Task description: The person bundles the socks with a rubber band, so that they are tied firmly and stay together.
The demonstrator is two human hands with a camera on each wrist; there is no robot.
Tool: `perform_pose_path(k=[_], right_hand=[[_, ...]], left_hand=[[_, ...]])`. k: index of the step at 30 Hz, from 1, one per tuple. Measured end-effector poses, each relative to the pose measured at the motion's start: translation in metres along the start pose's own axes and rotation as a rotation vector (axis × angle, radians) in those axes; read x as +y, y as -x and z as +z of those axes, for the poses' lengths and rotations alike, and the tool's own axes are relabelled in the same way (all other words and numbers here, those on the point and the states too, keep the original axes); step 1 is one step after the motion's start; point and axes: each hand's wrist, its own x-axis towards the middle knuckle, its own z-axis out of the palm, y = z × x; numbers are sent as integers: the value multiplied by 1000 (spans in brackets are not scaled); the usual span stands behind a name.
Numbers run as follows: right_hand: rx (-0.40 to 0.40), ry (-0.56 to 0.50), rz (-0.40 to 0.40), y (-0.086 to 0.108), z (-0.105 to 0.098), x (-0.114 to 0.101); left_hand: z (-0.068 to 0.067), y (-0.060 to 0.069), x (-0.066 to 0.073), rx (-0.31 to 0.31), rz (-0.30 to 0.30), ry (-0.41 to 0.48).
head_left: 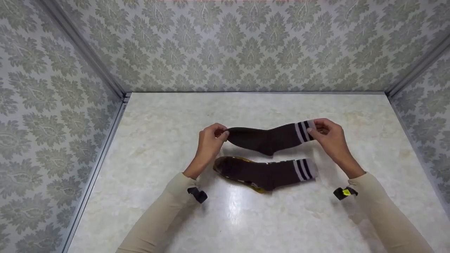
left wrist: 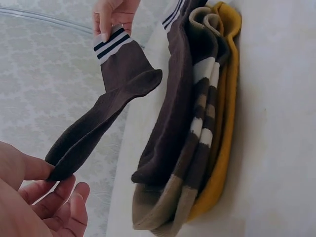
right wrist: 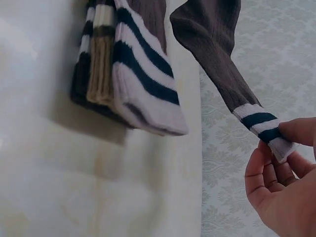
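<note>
A dark brown sock with a white-and-black striped cuff is stretched sideways between both hands, raised off the table. My left hand pinches its toe end between thumb and fingers. At the other end, the right hand pinches the striped cuff. Nearer to me, a stack of socks lies flat on the table, a matching dark brown one on top. In the left wrist view, a striped brown-and-white layer and a mustard yellow sock show beneath that top sock.
The pale marbled table reaches back to a patterned wall. More patterned panels stand at left and right, with grey metal edging along the left side. Black straps with small devices sit on both sleeved wrists.
</note>
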Motion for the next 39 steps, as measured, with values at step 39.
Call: perform_pose_path(k=[39], right_hand=[[-80, -29, 56, 93, -12, -23]], left_hand=[[-40, 73, 2, -237, -280, 336]])
